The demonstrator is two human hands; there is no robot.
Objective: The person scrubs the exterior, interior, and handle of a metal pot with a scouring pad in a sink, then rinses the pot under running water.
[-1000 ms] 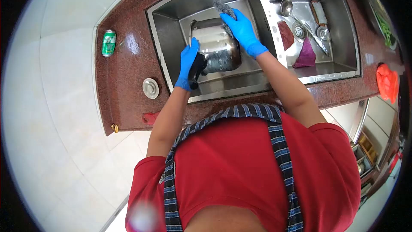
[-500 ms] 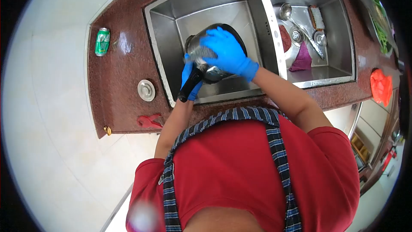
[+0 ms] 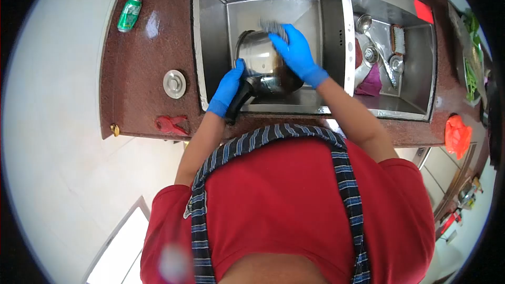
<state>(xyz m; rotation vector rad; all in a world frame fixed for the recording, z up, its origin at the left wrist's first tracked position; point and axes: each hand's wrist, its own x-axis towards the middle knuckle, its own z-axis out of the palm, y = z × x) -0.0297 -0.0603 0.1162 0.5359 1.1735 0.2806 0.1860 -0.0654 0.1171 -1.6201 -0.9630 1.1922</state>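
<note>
head | metal pot (image 3: 259, 57) tilted in larger sink basin (image 3: 279, 11); likely stiff, fairly heavy, slick if wet | left hand (image 3: 228, 92) grips it beside black handle (image 3: 241, 100), probably surest hold | right hand (image 3: 297, 55) clasps grey scrubber (image 3: 271, 25)

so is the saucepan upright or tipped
Tipped: the saucepan is turned on its side in the left hand, its outer wall facing the camera and its opening out of view.
</note>
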